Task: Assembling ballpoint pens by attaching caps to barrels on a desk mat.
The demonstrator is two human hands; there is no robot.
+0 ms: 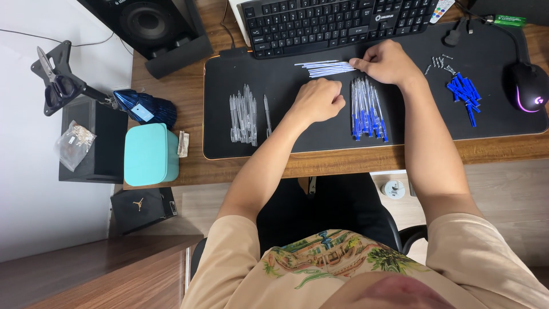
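Two bare hands work over a black desk mat [274, 143] on a wooden desk [171, 166]. Largest item on the desk: a black keyboard [337, 23] at the far edge of the mat. A black speaker [151, 26] sits far left, a teal box [150, 153] at the left edge, a black mouse [529, 86] with a pink glow far right.

Right hand [389, 62] lies just below the keyboard, fingers curled, thumb and fingertips pinching the end of a loose fan of thin pen refills [326, 68], white with blue. The refills lie flat on the mat, pointing left, between keyboard and left hand.

Left hand [317, 100] rests knuckles-up at mat centre, fingers closed into a loose fist; cannot tell whether anything is inside it.

Assembled pens [368, 109], clear with blue ends, lie in a row just right of the left hand, under the right wrist. Clear pen barrels [243, 117] lie in a row well left of the left hand, one single barrel slightly apart on their right side. Blue caps [466, 94] sit in a heap near the mouse. Small pale parts [440, 62], too small to identify, are scattered just above the caps.
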